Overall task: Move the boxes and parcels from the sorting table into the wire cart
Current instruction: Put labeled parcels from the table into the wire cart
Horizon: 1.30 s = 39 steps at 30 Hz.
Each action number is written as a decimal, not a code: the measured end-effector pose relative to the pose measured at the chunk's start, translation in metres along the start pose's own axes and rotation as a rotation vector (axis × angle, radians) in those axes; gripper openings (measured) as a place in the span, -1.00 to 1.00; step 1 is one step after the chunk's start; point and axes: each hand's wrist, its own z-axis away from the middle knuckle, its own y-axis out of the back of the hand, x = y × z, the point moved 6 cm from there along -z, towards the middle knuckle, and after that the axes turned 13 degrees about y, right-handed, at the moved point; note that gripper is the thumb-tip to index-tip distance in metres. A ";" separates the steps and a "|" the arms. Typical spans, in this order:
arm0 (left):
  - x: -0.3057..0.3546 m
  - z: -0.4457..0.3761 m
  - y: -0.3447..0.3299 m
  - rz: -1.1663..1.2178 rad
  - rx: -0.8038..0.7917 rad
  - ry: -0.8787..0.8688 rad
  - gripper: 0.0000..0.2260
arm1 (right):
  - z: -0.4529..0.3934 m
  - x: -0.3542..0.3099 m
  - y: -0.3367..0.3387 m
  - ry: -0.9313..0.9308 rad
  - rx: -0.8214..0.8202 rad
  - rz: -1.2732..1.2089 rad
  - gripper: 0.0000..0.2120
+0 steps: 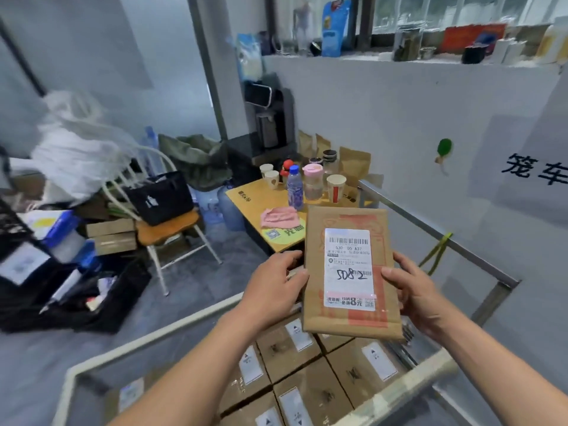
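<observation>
Both forearms reach out from the bottom edge over the cart [159,329], whose pale rail frames a bed of boxes [289,348] laid flat, side by side, labels up. They sit packed edge to edge, which looks like a way to fill the layer without gaps and keep the labels readable.

Above them, the left hand [270,290] and the right hand [415,292] hold a brown parcel [350,272] between them, each gripping one long edge with the thumb on the front and the fingers curled behind. The parcel is up in the air over the far part of the cart, touching nothing below, and its label [349,269] faces the camera with a handwritten number on it. Holding it by the edges keeps the label uncovered, so I judge the person is reading or checking it before setting it down.

The sorting surface it came from is not in view. Beyond the cart stands a small yellow desk [255,198] with a bottle [295,187], paper cups [336,187] and a pink cloth [279,217]; a chair [167,222] with a black bag [159,198] stands to its left.

The next move, I think, is lowering the parcel flat onto the layer of boxes.
</observation>
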 end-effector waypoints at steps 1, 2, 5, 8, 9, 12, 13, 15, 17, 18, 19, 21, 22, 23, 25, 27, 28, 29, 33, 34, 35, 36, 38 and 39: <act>-0.007 0.001 0.003 -0.039 0.022 0.026 -0.57 | -0.008 0.003 -0.006 -0.008 -0.023 -0.004 -0.21; -0.014 0.003 0.005 -0.074 0.042 0.050 -0.56 | -0.016 0.009 -0.010 -0.017 -0.043 -0.027 -0.21; -0.037 0.008 0.013 -0.162 0.076 0.103 -0.57 | -0.033 0.023 -0.032 -0.060 -0.097 -0.066 -0.31; -0.063 0.012 0.022 -0.221 0.090 0.140 -0.58 | -0.044 0.040 -0.058 -0.098 -0.193 -0.077 -0.32; -0.073 0.013 0.024 -0.238 0.090 0.158 -0.58 | -0.046 0.045 -0.068 -0.107 -0.222 -0.060 -0.26; -0.104 0.016 0.030 -0.297 0.088 0.196 -0.57 | -0.053 0.059 -0.093 -0.098 -0.255 -0.015 -0.31; -0.114 0.016 0.032 -0.315 0.084 0.204 -0.57 | -0.054 0.063 -0.102 -0.100 -0.260 0.000 -0.38; -0.135 0.015 0.037 -0.348 0.079 0.218 -0.56 | -0.057 0.075 -0.119 -0.114 -0.292 0.039 -0.40; -0.155 0.012 0.041 -0.364 0.065 0.238 -0.55 | -0.057 0.082 -0.135 -0.130 -0.310 0.083 -0.32; -0.165 0.011 0.043 -0.373 0.056 0.243 -0.55 | -0.058 0.088 -0.143 -0.147 -0.311 0.092 -0.31; -0.174 0.009 0.044 -0.386 0.044 0.246 -0.55 | -0.058 0.092 -0.151 -0.157 -0.315 0.101 -0.32; -0.192 0.005 0.048 -0.410 0.030 0.247 -0.55 | -0.059 0.101 -0.165 -0.165 -0.330 0.117 -0.27; -0.201 0.003 0.050 -0.417 0.024 0.247 -0.56 | -0.060 0.107 -0.171 -0.175 -0.331 0.125 -0.24; -0.211 0.000 0.051 -0.419 0.017 0.248 -0.56 | -0.061 0.114 -0.177 -0.187 -0.329 0.133 -0.22; -0.228 -0.003 0.051 -0.418 -0.002 0.258 -0.56 | -0.062 0.124 -0.187 -0.204 -0.330 0.141 -0.22; -0.247 -0.007 0.049 -0.424 -0.029 0.274 -0.53 | -0.062 0.137 -0.197 -0.221 -0.334 0.154 -0.24; -0.256 -0.008 0.047 -0.435 -0.039 0.282 -0.52 | -0.062 0.144 -0.200 -0.230 -0.333 0.156 -0.24; -0.264 -0.009 0.044 -0.442 -0.051 0.295 -0.51 | -0.062 0.151 -0.202 -0.243 -0.329 0.158 -0.24; -0.293 -0.013 0.027 -0.425 -0.099 0.347 -0.52 | -0.064 0.182 -0.210 -0.300 -0.332 0.169 -0.29; -0.301 -0.014 0.022 -0.419 -0.106 0.364 -0.52 | -0.066 0.192 -0.211 -0.318 -0.340 0.175 -0.33; -0.309 -0.014 0.017 -0.412 -0.106 0.385 -0.52 | -0.067 0.202 -0.212 -0.338 -0.350 0.176 -0.37; -0.317 -0.014 0.011 -0.406 -0.107 0.408 -0.51 | -0.069 0.214 -0.212 -0.360 -0.359 0.180 -0.37; -0.334 -0.012 -0.003 -0.395 -0.121 0.446 -0.51 | -0.072 0.239 -0.212 -0.412 -0.386 0.180 -0.28; -0.343 -0.011 -0.011 -0.394 -0.139 0.463 -0.51 | -0.074 0.254 -0.212 -0.440 -0.398 0.179 -0.23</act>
